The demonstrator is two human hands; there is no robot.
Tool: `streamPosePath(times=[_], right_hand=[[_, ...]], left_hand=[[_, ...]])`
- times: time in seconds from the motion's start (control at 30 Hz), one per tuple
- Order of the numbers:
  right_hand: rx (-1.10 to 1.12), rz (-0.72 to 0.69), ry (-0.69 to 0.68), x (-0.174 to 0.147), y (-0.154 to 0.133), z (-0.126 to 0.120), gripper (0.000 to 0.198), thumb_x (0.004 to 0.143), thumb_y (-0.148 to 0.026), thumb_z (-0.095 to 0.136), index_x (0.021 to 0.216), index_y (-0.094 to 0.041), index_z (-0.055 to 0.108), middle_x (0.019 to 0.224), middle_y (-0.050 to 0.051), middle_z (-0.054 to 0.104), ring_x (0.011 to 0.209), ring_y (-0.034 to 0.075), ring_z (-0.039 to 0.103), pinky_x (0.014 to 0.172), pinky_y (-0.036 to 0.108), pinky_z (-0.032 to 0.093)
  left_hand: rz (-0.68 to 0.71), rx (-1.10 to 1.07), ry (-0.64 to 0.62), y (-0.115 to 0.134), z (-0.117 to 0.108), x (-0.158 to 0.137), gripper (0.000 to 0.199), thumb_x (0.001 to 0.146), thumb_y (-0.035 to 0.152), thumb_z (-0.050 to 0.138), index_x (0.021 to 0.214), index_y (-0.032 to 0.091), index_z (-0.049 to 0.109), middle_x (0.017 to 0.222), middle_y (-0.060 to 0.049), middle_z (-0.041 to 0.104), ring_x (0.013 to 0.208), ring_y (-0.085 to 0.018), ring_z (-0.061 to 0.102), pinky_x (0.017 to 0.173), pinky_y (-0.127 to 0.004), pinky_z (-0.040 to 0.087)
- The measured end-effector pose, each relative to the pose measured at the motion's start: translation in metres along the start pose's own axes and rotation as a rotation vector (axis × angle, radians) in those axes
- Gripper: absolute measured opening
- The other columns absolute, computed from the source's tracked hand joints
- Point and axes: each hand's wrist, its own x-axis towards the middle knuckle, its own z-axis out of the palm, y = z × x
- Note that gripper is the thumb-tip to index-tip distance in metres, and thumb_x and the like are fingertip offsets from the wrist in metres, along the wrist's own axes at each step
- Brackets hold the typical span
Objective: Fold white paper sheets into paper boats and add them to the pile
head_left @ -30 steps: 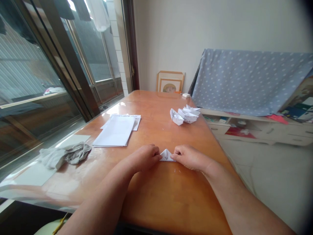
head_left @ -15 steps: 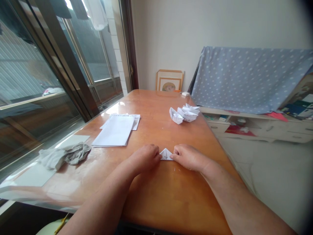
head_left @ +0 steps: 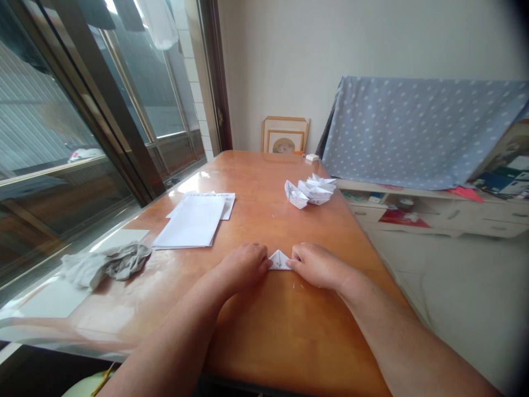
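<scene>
The folded paper [head_left: 279, 261] is small, white and triangular, with its point away from the person and its straight edge toward the person; on its face there are some dark marks. It lies on the wooden table [head_left: 289, 331], which has an orange-brown, smooth and shiny surface. At the left corner of the folded paper, the left hand [head_left: 248, 263] pinches it with bent fingers and thumb. At its right corner, the right hand [head_left: 312, 264] holds it in the same manner, the fingers curled. Left of the folded paper and farther away lies a stack of sheets [head_left: 192, 223], flat, white and thin. Well beyond the folded paper, a little to its right, stand several paper boats [head_left: 312, 191], with sharp, angular folds and pointed ends. Far to its left is a crumpled cloth [head_left: 105, 263], soft and grey. Just nearer than the folded paper lie tiny white scraps [head_left: 302, 286].
</scene>
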Motion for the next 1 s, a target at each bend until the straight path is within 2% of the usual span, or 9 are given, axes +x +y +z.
streamPosePath(times=[0.33,0.67,0.77,0.9,1.0], right_hand=[[-0.052,0.024,-0.007,0.0,-0.003,-0.001,0.031,0.094,-0.044,0.052,0.074,-0.021,0.058,0.073,0.001,0.061,0.057,0.013,0.043,0.053,0.029,0.023],[-0.084,0.016,0.013,0.001,-0.004,0.0,0.029,0.095,-0.042,0.051,0.077,-0.02,0.058,0.08,0.003,0.066,0.062,0.014,0.05,0.056,0.029,0.026],[-0.094,0.018,0.005,0.0,-0.005,-0.001,0.028,0.097,-0.04,0.05,0.081,-0.02,0.061,0.083,0.004,0.067,0.066,0.015,0.053,0.058,0.029,0.027],[-0.095,0.022,-0.009,-0.001,-0.005,-0.001,0.027,0.098,-0.041,0.049,0.086,-0.021,0.062,0.086,0.004,0.067,0.068,0.016,0.055,0.059,0.029,0.027],[-0.104,0.014,0.004,-0.001,-0.004,0.0,0.027,0.098,-0.042,0.049,0.086,-0.022,0.062,0.089,0.004,0.067,0.07,0.016,0.055,0.058,0.029,0.027]], left_hand=[[0.013,0.05,0.037,-0.004,0.009,0.003,0.026,0.096,0.035,0.043,0.083,0.019,0.058,0.091,-0.009,0.064,0.074,-0.021,0.059,0.063,-0.031,0.041],[0.005,0.088,0.05,0.002,0.005,0.0,0.02,0.095,0.034,0.046,0.086,0.019,0.056,0.091,-0.009,0.064,0.077,-0.023,0.06,0.066,-0.033,0.042],[0.05,0.075,0.091,0.007,0.001,-0.002,0.006,0.09,0.024,0.051,0.092,0.02,0.055,0.092,-0.007,0.063,0.081,-0.022,0.06,0.068,-0.032,0.043],[0.154,0.037,0.06,0.015,-0.002,-0.002,0.015,0.086,0.01,0.049,0.09,0.021,0.058,0.092,-0.006,0.061,0.083,-0.021,0.06,0.071,-0.03,0.044],[0.157,0.017,0.031,0.018,-0.002,0.0,0.017,0.085,0.009,0.047,0.085,0.02,0.059,0.091,-0.006,0.061,0.08,-0.02,0.059,0.069,-0.03,0.044]])
